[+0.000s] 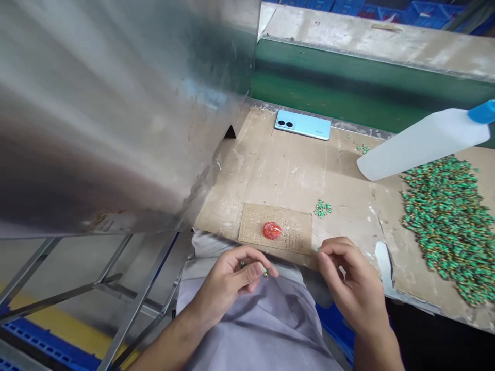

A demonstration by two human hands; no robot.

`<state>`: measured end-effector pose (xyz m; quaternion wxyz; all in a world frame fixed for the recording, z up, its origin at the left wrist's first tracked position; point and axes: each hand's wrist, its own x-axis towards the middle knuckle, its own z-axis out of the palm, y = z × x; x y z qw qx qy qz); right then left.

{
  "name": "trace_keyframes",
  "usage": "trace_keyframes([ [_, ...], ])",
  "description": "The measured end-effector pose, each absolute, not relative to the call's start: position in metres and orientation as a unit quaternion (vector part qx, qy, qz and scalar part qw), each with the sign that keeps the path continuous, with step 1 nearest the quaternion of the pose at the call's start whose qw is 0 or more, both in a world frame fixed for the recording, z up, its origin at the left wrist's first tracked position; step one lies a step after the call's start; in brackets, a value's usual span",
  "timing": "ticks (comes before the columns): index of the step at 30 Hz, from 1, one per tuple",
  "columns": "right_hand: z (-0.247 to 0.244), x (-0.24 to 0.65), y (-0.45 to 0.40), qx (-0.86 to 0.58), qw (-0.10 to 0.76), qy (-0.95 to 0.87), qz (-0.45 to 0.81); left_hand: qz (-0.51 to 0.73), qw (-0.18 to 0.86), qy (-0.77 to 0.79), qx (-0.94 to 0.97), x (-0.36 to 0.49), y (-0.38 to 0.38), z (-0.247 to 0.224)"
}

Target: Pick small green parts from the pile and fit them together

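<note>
My left hand (235,275) is closed around a few small green and gold pieces (265,273) that peek out by the fingertips, just below the table edge. To the right, my right hand (350,278) pinches a tiny green piece (317,250) between thumb and forefinger. Between and above the hands, a red glossy lump (272,230) rests on a small brown board (296,226). A little cluster of green pieces (322,208) lies beside the board's upper right corner. A large pile of green and gold pieces (450,221) covers the right of the cardboard-topped table (286,170).
A light blue phone (302,125) lies at the table's back. A white bottle with a blue cap (421,141) leans over the pile's upper edge. A large metal panel (127,113) fills the left, above a metal frame (143,296). A green strip (328,82) runs behind the table.
</note>
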<state>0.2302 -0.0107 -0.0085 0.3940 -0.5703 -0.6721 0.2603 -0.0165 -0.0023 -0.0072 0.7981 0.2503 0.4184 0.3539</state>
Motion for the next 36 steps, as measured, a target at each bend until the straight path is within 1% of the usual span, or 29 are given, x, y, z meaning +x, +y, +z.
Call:
trace_keyframes([
  [2,-0.007,0.219,-0.016,-0.548,0.437,-0.648,0.298,0.360,0.782,0.441,0.253,-0.016,-0.003,-0.008],
  [4,-0.005,0.206,-0.020,-0.519,0.450,-0.638,0.348,0.372,0.760,0.460,0.270,-0.016,-0.004,-0.008],
  [8,0.001,0.186,-0.023,-0.463,0.431,-0.647,0.425,0.402,0.702,0.478,0.341,-0.016,-0.006,-0.003],
  [12,0.007,0.178,-0.020,-0.439,0.417,-0.659,0.447,0.435,0.625,0.486,0.429,-0.018,-0.008,0.005],
  [14,0.010,0.175,-0.019,-0.432,0.406,-0.665,0.454,0.448,0.604,0.476,0.455,-0.018,-0.008,0.007],
  [20,0.013,0.174,-0.019,-0.431,0.398,-0.641,0.494,0.441,0.596,0.455,0.494,-0.020,-0.012,0.005],
  [28,0.021,0.180,-0.015,-0.452,0.353,-0.622,0.533,0.422,0.557,0.451,0.555,-0.025,-0.011,0.006],
  [36,0.023,0.182,-0.016,-0.456,0.339,-0.612,0.550,0.404,0.573,0.443,0.558,-0.027,-0.013,0.008],
])
